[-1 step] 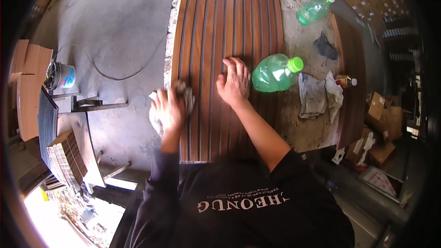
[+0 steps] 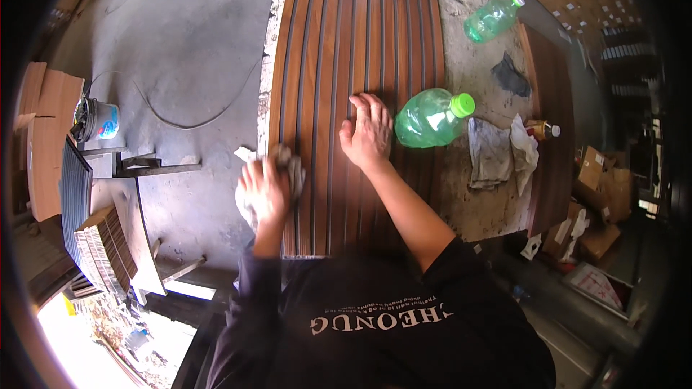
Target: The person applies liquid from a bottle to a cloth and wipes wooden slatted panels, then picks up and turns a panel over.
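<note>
A slatted wooden panel (image 2: 313,65), reddish brown with dark grooves, lies lengthwise before me. My left hand (image 2: 265,191) is at its left edge, fingers pressed over a bunched whitish rag (image 2: 288,169); part of the cloth hangs past the edge. My right hand (image 2: 369,130) rests on the panel's middle with nothing in it, fingers stretched out and close together. Just right of that hand, a green plastic bottle with a bright green cap (image 2: 430,119) lies on its side on the panel.
Right of the panel, the worn bench top (image 2: 483,209) carries a stained folded cloth (image 2: 490,153), a dark scrap (image 2: 512,75), a second green bottle (image 2: 491,20) and a small amber bottle (image 2: 537,130). A bucket (image 2: 101,121) and stacked panels (image 2: 108,248) stand left; cardboard boxes (image 2: 605,180) lie right.
My left hand has slid slightly toward me along the panel's left edge, with the rag under it. My right hand has barely moved.
</note>
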`<state>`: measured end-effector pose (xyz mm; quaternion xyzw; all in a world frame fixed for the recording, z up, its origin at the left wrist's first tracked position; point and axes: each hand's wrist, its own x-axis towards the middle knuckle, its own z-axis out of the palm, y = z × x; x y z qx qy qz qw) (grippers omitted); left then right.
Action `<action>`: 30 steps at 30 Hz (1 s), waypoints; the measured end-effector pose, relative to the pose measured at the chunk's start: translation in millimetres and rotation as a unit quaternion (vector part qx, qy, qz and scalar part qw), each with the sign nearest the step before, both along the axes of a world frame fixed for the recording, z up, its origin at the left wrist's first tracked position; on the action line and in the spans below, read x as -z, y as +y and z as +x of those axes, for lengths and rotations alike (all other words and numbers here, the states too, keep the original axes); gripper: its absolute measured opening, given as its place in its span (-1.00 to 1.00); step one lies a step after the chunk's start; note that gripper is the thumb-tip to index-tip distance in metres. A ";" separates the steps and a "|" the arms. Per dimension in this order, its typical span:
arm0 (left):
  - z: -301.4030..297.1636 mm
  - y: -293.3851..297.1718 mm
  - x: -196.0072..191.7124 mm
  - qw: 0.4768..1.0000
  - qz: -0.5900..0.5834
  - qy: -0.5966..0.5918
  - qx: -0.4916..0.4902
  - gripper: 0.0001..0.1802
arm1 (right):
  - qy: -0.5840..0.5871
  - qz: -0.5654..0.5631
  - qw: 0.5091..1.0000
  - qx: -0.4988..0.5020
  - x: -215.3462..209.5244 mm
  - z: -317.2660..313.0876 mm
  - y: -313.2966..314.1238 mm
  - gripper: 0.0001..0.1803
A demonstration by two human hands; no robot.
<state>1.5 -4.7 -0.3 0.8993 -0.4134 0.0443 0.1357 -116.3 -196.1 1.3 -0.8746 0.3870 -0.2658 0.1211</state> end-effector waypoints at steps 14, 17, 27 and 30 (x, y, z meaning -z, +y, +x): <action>9.5 -14.2 -9.5 0.998 0.022 0.053 -0.009 -0.61 | 0.006 0.002 1.000 0.003 -4.0 1.2 1.6 -0.46; -25.7 39.2 -3.5 0.996 0.025 0.085 -0.001 -0.54 | 0.014 0.003 1.000 0.016 -8.3 -6.9 -0.6 -0.47; 57.7 -98.3 -16.0 0.999 0.012 0.025 0.032 -0.60 | 0.000 0.039 0.999 -0.009 -17.7 -0.1 -0.7 -0.46; 102.7 -182.5 -3.8 1.000 -0.016 0.004 0.021 -0.63 | 0.011 0.071 0.997 -0.004 -17.0 1.1 -4.1 -0.47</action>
